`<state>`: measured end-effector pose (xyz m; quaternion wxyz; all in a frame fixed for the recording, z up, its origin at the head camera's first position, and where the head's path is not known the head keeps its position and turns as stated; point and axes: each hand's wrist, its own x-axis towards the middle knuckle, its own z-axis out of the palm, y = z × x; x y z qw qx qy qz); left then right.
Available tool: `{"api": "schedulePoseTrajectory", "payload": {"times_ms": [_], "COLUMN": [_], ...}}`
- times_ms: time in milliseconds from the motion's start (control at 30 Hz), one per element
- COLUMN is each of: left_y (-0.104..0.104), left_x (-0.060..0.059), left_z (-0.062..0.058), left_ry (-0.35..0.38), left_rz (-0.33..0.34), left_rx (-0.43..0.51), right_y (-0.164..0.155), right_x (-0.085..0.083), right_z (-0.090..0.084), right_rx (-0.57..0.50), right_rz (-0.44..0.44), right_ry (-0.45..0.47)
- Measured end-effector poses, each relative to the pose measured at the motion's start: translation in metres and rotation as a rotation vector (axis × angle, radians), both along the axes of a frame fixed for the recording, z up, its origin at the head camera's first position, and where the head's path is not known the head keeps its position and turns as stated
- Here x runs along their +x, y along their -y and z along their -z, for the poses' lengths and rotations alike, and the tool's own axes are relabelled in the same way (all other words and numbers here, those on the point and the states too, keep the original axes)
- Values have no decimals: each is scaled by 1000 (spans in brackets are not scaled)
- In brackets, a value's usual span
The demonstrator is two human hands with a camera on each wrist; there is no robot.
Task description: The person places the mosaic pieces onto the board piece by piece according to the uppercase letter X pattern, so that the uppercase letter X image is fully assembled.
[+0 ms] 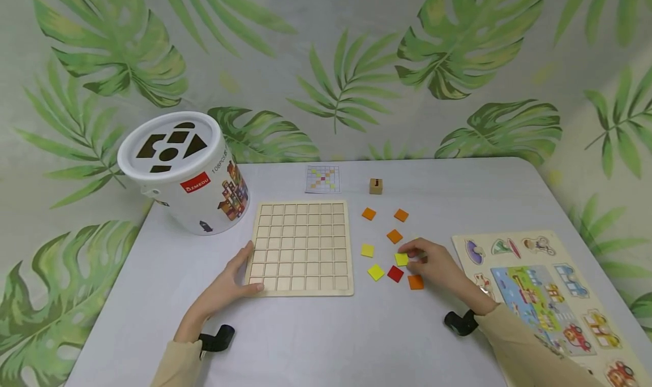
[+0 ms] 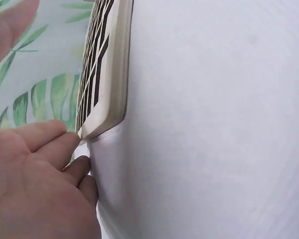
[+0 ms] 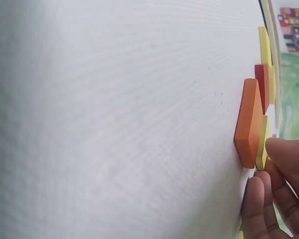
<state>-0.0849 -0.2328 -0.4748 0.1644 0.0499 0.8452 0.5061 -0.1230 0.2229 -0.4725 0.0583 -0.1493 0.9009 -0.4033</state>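
My left hand [image 1: 229,282] rests along the left edge of a wooden grid board [image 1: 300,248], its thumb at the near corner and fingers extended beside the rim. In the left wrist view, fingertips meet the board's corner. My right hand [image 1: 433,265] pinches a small yellow square tile [image 1: 401,259] between thumb and fingers, low over the table. Close by lie a red tile [image 1: 395,274] and an orange tile [image 1: 415,282]. More yellow tiles [image 1: 376,272] and orange tiles [image 1: 394,236] are scattered between board and hand. The right hand partly hides other tiles behind it.
A white lidded bucket [image 1: 188,177] with shape cutouts stands at the back left. Behind the board lie a printed pattern card [image 1: 322,179] and a small wooden cube [image 1: 376,186]. A picture puzzle board [image 1: 545,296] lies at right, partly under the right sleeve.
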Motion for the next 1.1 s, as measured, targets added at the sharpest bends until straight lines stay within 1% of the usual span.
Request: {"api": "schedulePoseTrajectory", "payload": {"times_ms": [133,200,333,433,533,633,733,833,967,1100], "left_y": [1,2,3,3,1,0,-1,0,-1,-3], "left_x": [0,0,-1,-2,-2,-2,-4,-8,-13,-17], "left_z": [1,2,4,7,8,8,4,-2,-10,-12], "left_ry": [-32,-44,-95,-135,-152,-151,-153,-159,-159,-156], "left_rz": [48,58,88,105,106,112,130,142,152,173], "left_rx": [-8,-4,-28,-57,-71,-84,-118,-173,-277,-364], "right_y": [2,3,5,5,4,4,8,18,36,59], "right_x": [-2,-3,-4,-5,-7,-10,-15,-22,-31,-41], "right_z": [0,0,-2,-3,-4,-5,-9,-16,-26,-36], "right_rx": [44,61,81,85,84,63,36,0,-52,-124], "right_rz": [-19,-27,-37,-47,-61,-63,-53,-61,-94,-140], "right_ry": [-19,-27,-27,-25,-33,-37,-43,-42,-34,-31]}}
